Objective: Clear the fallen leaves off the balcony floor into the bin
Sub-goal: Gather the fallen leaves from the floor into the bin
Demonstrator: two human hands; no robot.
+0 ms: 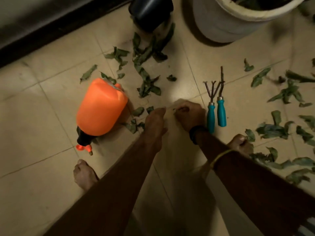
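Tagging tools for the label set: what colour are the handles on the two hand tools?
Teal, both garden tool handles, clear in the head view.

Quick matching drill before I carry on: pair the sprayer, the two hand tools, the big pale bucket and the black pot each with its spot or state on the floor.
Things:
1. orange sprayer
2. teal-handled hand tools
3. pale bucket
4. black pot

Places or states:
A. lying side by side, just right of the hands
B. top right, leaves inside
C. tipped on its side, left of the hands
D. top centre, leaves at its foot

Pairs: 1-C, 2-A, 3-B, 4-D
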